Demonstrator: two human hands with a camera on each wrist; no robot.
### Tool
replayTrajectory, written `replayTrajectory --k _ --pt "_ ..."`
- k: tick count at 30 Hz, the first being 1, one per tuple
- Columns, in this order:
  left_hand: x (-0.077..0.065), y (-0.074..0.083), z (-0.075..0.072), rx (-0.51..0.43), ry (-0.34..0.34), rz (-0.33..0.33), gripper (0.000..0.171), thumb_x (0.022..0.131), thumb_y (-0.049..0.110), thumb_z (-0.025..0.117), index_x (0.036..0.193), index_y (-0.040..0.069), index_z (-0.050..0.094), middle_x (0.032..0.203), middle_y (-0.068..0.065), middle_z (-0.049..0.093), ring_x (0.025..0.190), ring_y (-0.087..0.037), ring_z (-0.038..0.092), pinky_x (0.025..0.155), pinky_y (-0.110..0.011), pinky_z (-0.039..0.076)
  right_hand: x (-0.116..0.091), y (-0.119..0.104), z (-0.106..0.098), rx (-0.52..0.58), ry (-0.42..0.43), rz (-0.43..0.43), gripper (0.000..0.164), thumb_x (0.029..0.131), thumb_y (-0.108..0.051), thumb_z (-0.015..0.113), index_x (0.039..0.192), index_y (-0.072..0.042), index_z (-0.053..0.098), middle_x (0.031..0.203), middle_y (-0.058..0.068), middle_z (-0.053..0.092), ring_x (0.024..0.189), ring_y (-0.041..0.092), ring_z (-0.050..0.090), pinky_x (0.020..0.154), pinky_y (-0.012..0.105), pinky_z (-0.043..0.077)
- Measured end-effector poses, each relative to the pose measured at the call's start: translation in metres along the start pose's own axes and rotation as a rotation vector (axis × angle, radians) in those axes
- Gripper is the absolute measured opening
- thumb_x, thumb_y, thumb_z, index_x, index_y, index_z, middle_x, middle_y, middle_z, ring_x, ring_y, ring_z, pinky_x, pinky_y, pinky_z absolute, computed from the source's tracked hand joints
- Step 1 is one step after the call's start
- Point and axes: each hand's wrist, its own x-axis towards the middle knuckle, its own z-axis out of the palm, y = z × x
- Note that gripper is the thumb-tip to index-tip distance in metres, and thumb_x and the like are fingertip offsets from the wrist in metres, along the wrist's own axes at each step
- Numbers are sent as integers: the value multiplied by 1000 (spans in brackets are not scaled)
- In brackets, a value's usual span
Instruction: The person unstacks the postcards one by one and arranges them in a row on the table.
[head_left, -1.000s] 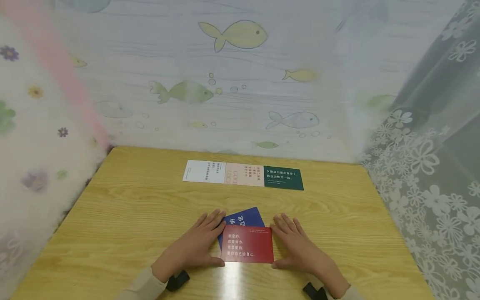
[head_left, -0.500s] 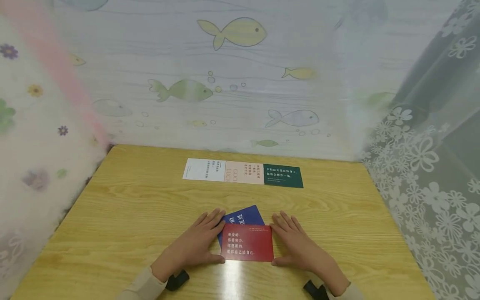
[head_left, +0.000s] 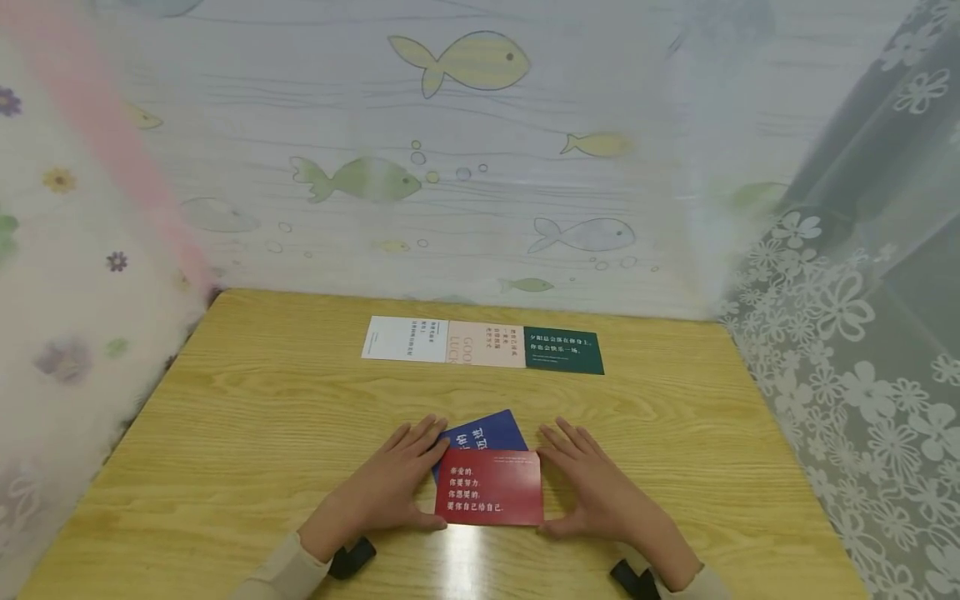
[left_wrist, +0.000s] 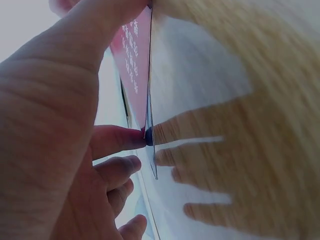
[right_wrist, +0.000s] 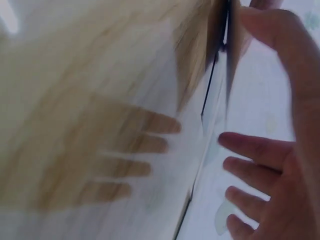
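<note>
A red card [head_left: 488, 487] with white lettering lies partly over a tilted blue card [head_left: 491, 432]. My left hand [head_left: 386, 483] pinches the red card's left short edge, thumb at the near corner and index finger at the far one. In the left wrist view its index fingertip touches the card edges. My right hand [head_left: 600, 487] holds the right short edge the same way, its other fingers spread. The right wrist view shows the red card edge-on, with a narrow gap to its reflection in the tabletop. Much of the blue card is hidden beneath.
Toward the back of the wooden table [head_left: 247, 400], a white card [head_left: 406, 339], a pink card [head_left: 487, 343] and a green card [head_left: 564, 350] lie edge to edge in a row. Fish-printed fabric [head_left: 480, 167] hangs behind, and floral lace [head_left: 862, 383] at the right.
The red card looks slightly larger and a touch lifted at its near edge. Both hands stay at its sides. The whole head view has shifted a little.
</note>
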Motion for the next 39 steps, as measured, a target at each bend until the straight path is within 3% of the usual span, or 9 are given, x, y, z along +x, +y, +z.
replayTrajectory --k 12,27,39 --pt "-2 -3 1 12 18 19 104 75 66 78 151 2 47 167 -12 29 157 -30 18 126 -51 22 0 2 -3 -54 148 -92 93 66 -60 85 143 -16 56 159 6 44 152 31 32 121 53 32" --pt "-1 -4 -3 18 134 70 106 72 64 82 151 4 47 165 -10 33 155 -31 24 126 -50 25 -4 5 -3 -33 205 -97 94 65 -60 86 142 -16 56 159 6 45 150 31 35 118 57 36" --pt "0 -3 -1 58 241 108 105 73 65 79 153 6 45 164 -9 36 153 -31 29 124 -49 29 -6 4 -7 -101 182 -46 101 64 -64 87 143 -11 55 160 6 43 151 27 33 119 53 36"
